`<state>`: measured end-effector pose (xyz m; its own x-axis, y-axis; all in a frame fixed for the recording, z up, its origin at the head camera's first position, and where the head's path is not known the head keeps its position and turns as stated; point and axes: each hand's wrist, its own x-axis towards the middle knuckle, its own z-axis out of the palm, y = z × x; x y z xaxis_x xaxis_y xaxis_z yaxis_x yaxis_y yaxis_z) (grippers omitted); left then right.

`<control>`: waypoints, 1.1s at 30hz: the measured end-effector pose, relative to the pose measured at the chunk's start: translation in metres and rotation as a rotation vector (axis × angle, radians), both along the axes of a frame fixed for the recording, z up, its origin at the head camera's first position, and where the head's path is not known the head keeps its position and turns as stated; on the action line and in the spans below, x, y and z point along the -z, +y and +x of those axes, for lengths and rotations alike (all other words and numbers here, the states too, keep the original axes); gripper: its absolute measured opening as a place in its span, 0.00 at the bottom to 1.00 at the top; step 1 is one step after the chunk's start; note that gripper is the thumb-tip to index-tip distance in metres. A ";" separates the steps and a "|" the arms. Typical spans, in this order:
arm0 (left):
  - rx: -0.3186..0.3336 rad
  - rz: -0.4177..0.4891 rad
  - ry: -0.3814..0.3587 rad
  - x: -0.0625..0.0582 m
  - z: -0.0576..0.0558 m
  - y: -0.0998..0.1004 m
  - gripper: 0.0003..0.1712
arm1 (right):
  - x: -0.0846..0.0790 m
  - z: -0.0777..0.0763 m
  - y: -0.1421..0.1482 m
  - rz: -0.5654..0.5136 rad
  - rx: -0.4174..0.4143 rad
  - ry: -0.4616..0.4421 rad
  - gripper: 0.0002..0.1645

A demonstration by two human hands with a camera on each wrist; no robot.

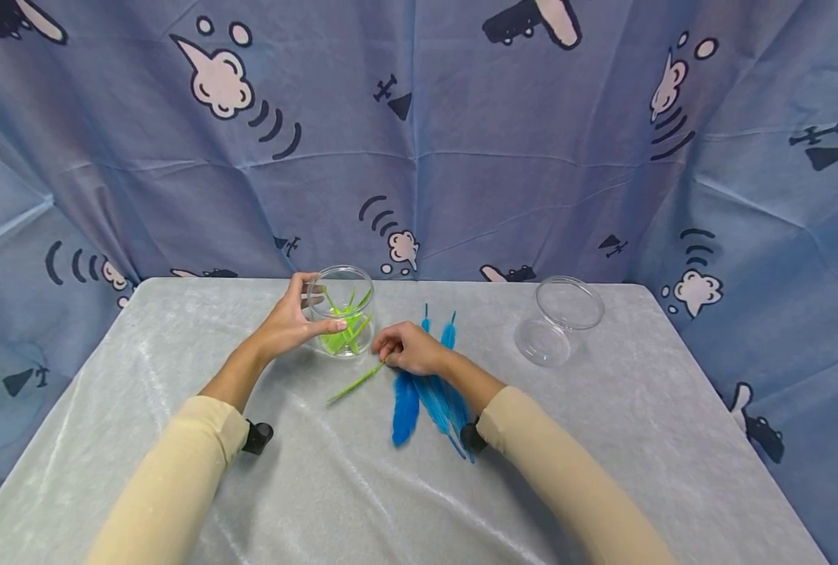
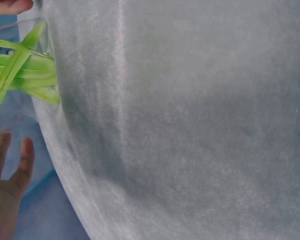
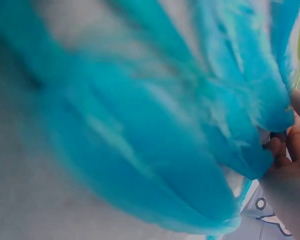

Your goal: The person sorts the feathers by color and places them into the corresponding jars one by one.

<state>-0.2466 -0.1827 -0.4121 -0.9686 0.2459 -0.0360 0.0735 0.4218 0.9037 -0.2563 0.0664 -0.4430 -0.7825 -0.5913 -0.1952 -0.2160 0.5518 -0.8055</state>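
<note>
My left hand [image 1: 285, 323] holds a clear round jar [image 1: 351, 267] by its side, thumb in front and fingers around the far left side. Several bright green feathers [image 1: 344, 333] lie in the jar; in the left wrist view these green feathers [image 2: 27, 70] cross one another near the thumb. Just right of the jar, my right hand [image 1: 412, 349] pinches the tip of another green feather [image 1: 354, 385], which slants down to the left. Under and beside that hand lie several blue feathers [image 1: 406, 408]. Up close, the blue feathers [image 3: 140, 135] fill most of the right wrist view.
A second clear jar [image 1: 542, 345] stands upright at the back right, with nothing seen in it. A pale grey cloth [image 1: 306, 494] covers the table. Behind the table's back edge hangs a blue printed curtain [image 1: 475, 212].
</note>
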 end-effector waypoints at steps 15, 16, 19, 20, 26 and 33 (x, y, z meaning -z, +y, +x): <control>-0.004 -0.004 0.012 0.000 0.000 0.002 0.57 | -0.024 -0.002 0.017 -0.083 0.019 0.014 0.17; -0.004 -0.004 0.013 0.001 0.000 0.002 0.57 | -0.027 -0.002 0.018 -0.090 0.029 0.009 0.18; -0.007 -0.002 0.010 0.000 0.000 0.002 0.57 | -0.037 -0.005 0.022 -0.118 0.057 0.013 0.17; -0.007 -0.002 0.007 0.000 0.000 0.002 0.58 | -0.040 -0.006 0.023 -0.127 0.068 0.014 0.17; -0.004 0.000 -0.004 0.000 0.000 0.000 0.58 | -0.056 -0.009 0.032 -0.198 0.124 0.021 0.15; 0.002 -0.005 0.000 0.000 0.000 -0.001 0.58 | -0.072 -0.011 0.044 -0.216 0.145 0.040 0.14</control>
